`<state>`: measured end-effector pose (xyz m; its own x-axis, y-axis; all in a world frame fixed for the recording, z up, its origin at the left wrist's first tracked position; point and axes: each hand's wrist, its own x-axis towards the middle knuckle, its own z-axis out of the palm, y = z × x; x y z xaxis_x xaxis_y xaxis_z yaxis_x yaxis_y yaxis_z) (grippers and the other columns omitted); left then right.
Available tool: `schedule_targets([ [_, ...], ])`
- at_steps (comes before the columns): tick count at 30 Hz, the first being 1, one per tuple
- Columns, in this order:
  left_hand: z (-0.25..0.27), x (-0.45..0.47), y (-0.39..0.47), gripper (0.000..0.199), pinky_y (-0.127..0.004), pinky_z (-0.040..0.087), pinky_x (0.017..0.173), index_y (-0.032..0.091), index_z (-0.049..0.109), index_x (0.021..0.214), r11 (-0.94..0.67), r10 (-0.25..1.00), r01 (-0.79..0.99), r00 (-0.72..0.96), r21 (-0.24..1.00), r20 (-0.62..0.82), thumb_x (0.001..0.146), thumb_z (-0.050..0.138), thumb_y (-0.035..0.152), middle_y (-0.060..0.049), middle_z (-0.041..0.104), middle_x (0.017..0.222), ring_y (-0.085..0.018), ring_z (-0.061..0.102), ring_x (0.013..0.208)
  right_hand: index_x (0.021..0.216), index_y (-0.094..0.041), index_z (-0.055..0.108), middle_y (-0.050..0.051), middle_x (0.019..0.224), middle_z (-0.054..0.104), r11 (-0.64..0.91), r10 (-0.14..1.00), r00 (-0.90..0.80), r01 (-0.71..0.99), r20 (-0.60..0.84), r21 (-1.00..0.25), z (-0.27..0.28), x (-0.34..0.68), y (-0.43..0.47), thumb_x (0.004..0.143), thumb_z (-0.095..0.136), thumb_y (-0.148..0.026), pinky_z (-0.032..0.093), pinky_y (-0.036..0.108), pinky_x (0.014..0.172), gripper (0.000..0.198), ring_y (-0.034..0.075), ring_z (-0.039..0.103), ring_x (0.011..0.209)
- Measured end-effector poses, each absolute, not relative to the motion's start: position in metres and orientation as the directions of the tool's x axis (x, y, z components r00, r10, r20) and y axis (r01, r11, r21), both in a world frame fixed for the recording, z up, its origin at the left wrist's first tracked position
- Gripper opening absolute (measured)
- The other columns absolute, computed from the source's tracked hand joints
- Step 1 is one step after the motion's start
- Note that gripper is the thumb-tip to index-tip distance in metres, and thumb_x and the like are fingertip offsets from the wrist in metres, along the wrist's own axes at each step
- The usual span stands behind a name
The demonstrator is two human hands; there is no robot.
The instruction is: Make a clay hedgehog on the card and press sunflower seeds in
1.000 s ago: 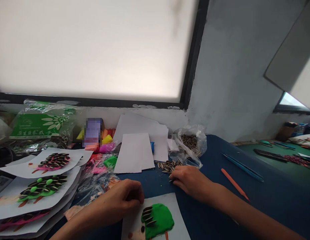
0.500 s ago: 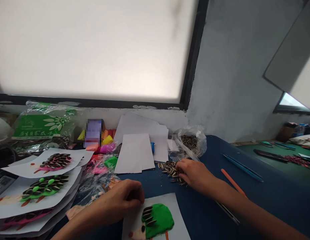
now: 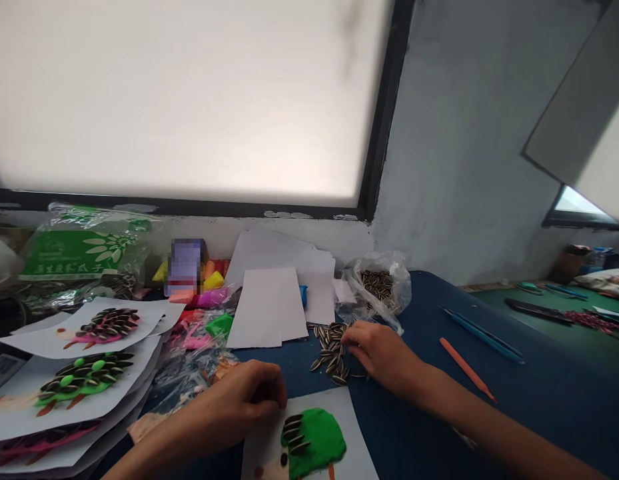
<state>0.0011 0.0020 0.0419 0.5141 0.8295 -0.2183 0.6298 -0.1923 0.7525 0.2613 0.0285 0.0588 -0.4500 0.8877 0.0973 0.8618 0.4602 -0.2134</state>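
Observation:
My left hand (image 3: 259, 393), its fingers curled in, rests at the upper left edge of a white paper card (image 3: 262, 443); what its fingertips hold, if anything, is hidden. On this card is a hedgehog of green modelling clay (image 3: 322, 443), with several striped sunflower seeds (image 3: 295, 433) stuck in its left side, a pale face and orange legs. My right hand (image 3: 376, 350) is at the right side of a loose pile of sunflower seeds (image 3: 332, 347). Its fingers are bent together and touch the pile; whether a seed is between them cannot be made out.
Finished hedgehog cards (image 3: 102, 373) are stacked at left. Behind stand a seed packet (image 3: 64, 253), a blurred phone (image 3: 185, 267), bagged coloured clay (image 3: 222, 325), blank sheets (image 3: 269, 307) and an open bag of seeds (image 3: 378, 287). An orange clay tool (image 3: 466, 370) and blue tools (image 3: 482, 333) lie right.
My right hand has shifted slightly left and drawn some seeds towards the card, spreading the pile nearer to me. My left hand and the card have stayed nearly still.

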Motion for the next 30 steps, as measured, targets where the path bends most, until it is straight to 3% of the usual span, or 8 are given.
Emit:
schedule_targets([
  [10, 0.043, 0.001, 0.001, 0.012, -0.023, 0.032, 0.055, 0.019, 0.063, 0.078, -0.187, 0.826, 0.611, 0.522, 0.769, -0.215, 0.073, 0.052, 0.019, 0.004, 0.054, 0.069, -0.015, 0.047, 0.066, 0.087, -0.019, 0.075, 0.003, 0.091, 0.068, 0.58, 0.793, -0.608, 0.776, -0.044, -0.249, 0.071, 0.26, 0.02, 0.082, 0.069, -0.007, 0.047, 0.023, 0.07, 0.015, 0.016, 0.064, 0.082],
  [14, 0.04, 0.0, 0.002, 0.011, -0.023, 0.031, 0.054, 0.019, 0.063, 0.078, -0.189, 0.822, 0.599, 0.53, 0.779, -0.208, 0.074, 0.052, 0.019, 0.004, 0.053, 0.068, -0.014, 0.046, 0.065, 0.088, -0.013, 0.069, 0.008, 0.093, 0.067, 0.574, 0.806, -0.592, 0.787, -0.015, -0.226, 0.063, 0.255, 0.018, 0.087, 0.062, -0.005, 0.046, 0.026, 0.07, 0.011, 0.018, 0.063, 0.081],
  [22, 0.04, -0.002, 0.001, 0.012, -0.022, 0.033, 0.055, 0.018, 0.064, 0.08, -0.206, 0.819, 0.606, 0.536, 0.768, -0.203, 0.074, 0.053, 0.018, 0.003, 0.057, 0.071, -0.015, 0.05, 0.067, 0.089, -0.013, 0.062, 0.006, 0.085, 0.065, 0.549, 0.836, -0.534, 0.808, 0.128, -0.216, 0.067, 0.258, 0.02, 0.091, 0.055, -0.004, 0.041, 0.027, 0.063, 0.012, 0.017, 0.058, 0.072],
  [24, 0.042, -0.002, 0.001, 0.013, -0.022, 0.034, 0.056, 0.018, 0.065, 0.08, -0.224, 0.814, 0.606, 0.547, 0.763, -0.196, 0.074, 0.053, 0.018, 0.003, 0.057, 0.07, -0.015, 0.049, 0.066, 0.089, -0.014, 0.063, 0.005, 0.086, 0.065, 0.567, 0.823, -0.54, 0.77, 0.175, -0.293, 0.071, 0.256, 0.015, 0.092, 0.055, -0.006, 0.042, 0.026, 0.063, 0.011, 0.016, 0.058, 0.073],
  [27, 0.046, -0.004, 0.001, 0.015, -0.022, 0.035, 0.055, 0.019, 0.064, 0.082, -0.226, 0.799, 0.603, 0.565, 0.765, -0.209, 0.071, 0.053, 0.016, 0.004, 0.056, 0.07, -0.014, 0.049, 0.065, 0.094, -0.017, 0.068, 0.003, 0.088, 0.067, 0.613, 0.771, -0.591, 0.583, 0.239, -0.534, 0.073, 0.246, -0.001, 0.091, 0.058, -0.008, 0.044, 0.023, 0.065, 0.014, 0.014, 0.06, 0.075],
  [30, 0.051, -0.007, 0.001, 0.023, -0.022, 0.038, 0.058, 0.019, 0.064, 0.084, -0.227, 0.779, 0.607, 0.582, 0.762, -0.232, 0.064, 0.054, 0.012, 0.004, 0.059, 0.074, -0.015, 0.053, 0.069, 0.086, -0.018, 0.071, -0.001, 0.079, 0.065, 0.638, 0.718, -0.646, 0.463, 0.259, -0.615, 0.071, 0.233, -0.022, 0.086, 0.064, -0.007, 0.043, 0.02, 0.064, 0.012, 0.011, 0.059, 0.07],
])
